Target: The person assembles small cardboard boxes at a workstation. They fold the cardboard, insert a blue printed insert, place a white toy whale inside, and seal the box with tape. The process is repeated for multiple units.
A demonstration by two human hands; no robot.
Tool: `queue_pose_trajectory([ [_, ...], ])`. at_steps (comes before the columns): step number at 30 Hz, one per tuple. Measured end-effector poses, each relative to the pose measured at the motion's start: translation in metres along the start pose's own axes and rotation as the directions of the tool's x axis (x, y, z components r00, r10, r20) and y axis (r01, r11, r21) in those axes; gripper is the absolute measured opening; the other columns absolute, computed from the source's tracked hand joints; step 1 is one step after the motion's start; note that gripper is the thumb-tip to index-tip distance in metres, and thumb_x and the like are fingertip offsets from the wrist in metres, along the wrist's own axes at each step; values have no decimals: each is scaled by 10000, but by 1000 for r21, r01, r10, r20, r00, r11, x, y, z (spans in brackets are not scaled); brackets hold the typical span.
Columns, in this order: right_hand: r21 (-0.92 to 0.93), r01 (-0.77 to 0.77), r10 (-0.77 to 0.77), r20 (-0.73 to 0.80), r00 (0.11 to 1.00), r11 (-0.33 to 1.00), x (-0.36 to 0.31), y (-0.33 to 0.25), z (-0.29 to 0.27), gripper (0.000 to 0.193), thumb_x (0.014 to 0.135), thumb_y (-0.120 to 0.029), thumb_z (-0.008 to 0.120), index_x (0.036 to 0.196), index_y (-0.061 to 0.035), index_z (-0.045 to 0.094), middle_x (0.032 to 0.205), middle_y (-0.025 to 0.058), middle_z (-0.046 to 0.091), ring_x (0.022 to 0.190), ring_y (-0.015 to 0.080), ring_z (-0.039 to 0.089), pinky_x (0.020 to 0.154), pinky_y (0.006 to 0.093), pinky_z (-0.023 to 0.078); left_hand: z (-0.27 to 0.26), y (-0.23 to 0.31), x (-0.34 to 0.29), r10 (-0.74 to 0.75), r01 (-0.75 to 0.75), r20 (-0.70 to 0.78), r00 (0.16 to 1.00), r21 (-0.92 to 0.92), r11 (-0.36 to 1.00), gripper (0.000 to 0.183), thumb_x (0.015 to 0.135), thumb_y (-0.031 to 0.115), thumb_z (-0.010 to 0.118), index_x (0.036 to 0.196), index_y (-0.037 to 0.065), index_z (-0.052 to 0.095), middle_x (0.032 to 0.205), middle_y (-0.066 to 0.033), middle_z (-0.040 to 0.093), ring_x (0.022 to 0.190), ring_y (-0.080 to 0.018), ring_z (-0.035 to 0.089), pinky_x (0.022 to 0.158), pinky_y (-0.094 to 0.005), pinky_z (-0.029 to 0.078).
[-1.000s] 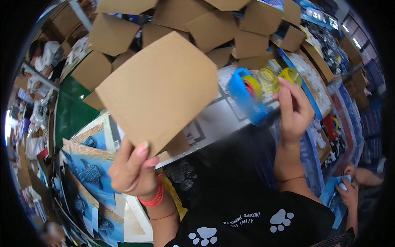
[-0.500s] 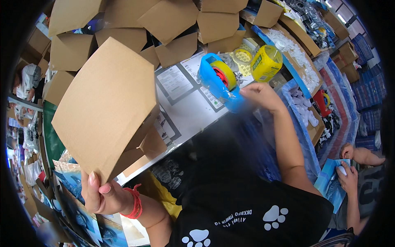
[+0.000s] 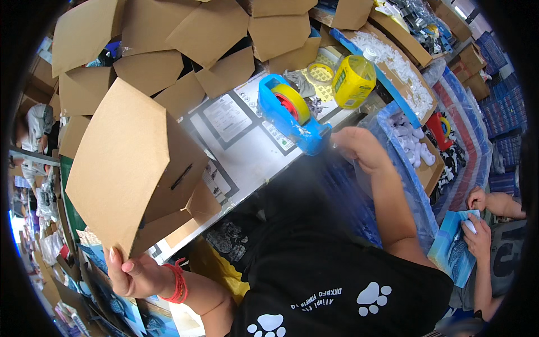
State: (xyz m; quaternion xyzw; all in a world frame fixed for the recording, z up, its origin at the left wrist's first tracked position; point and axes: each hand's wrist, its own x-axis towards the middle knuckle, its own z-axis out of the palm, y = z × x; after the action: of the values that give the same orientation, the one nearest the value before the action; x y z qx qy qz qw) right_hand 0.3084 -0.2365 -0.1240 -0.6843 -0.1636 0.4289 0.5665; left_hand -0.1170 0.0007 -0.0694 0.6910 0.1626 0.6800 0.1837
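Note:
At the left, a brown cardboard box [image 3: 118, 163] stands tilted with its large flap facing up. My left hand [image 3: 135, 275], a red cord round its wrist, grips the flap's lower corner between thumb and fingers. A blue tape dispenser [image 3: 306, 135] with a yellow roll of tape [image 3: 295, 101] on a red core stands on the table's near edge. Just right of the dispenser's tip is my right hand [image 3: 362, 149], its fingers pinched together. A faint clear strip of tape seems to hang from those fingers, partly blurred.
Several open cardboard boxes [image 3: 208, 33] crowd the table's far side. A yellow-labelled bottle [image 3: 353, 81] stands behind the dispenser, beside a loose tape roll [image 3: 320, 73]. Trays of small white parts [image 3: 412, 143] lie to the right. A co-worker's hands [image 3: 477, 238] hold a blue printed box.
My right hand has drawn slightly away from the dispenser's tip, to the right and nearer. My left hand still holds the box, which has tipped a little; the whole view has shifted slightly.

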Motion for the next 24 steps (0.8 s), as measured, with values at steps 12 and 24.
queue_pose_trajectory([
  [12,-627,132,-234,-82,969,768,-39,-18,29,85,896,-113,733,896,-29,716,767,-5,659,732,81,621,679,258,495,19,16,-4,-22,31,-71,997,124,992,271,933,99,724,1135,-81,708,1043,-262,728,898,-240,697,868,-353,554],
  [24,383,532,-649,549,527,755,-68,-97,220,203,963,-201,722,969,2,735,884,26,714,825,74,612,733,237,489,78,54,16,36,-43,62,997,117,992,318,783,33,829,1095,23,770,1126,-301,705,863,-261,746,719,-256,547],
])
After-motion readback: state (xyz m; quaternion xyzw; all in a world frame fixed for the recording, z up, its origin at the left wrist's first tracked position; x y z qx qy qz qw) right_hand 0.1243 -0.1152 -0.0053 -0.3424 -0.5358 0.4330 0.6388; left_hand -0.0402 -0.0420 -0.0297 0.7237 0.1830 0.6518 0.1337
